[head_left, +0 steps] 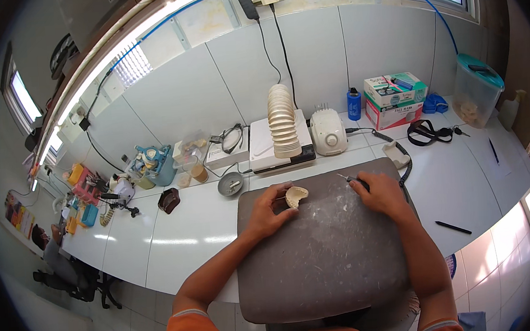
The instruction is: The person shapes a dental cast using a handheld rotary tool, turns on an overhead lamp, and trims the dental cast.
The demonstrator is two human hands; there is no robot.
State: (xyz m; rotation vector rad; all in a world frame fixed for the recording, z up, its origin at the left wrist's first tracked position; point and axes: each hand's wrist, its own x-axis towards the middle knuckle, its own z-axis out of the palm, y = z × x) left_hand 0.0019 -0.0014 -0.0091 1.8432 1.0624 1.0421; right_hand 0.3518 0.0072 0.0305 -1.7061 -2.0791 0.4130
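"Where's the cast (pixel 295 196)?"
"The left hand (pixel 269 212) clasps it between thumb and fingers, at the far-left part of the mat (pixel 322 254)."
"Right of it?"
"A stretch of mat, then the tool (pixel 358 184), tip slanting leftward, wrapped in the right hand (pixel 381 193), mat's far right."
"Room?"
"Far edge near; most mat spreads bodyward."

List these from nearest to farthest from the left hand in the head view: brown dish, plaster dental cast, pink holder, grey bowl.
1. Plaster dental cast: in the grip of the left hand.
2. Grey bowl: on the white bench, left of the hand.
3. Brown dish: farther left.
4. Pink holder: toward the bench's left end.
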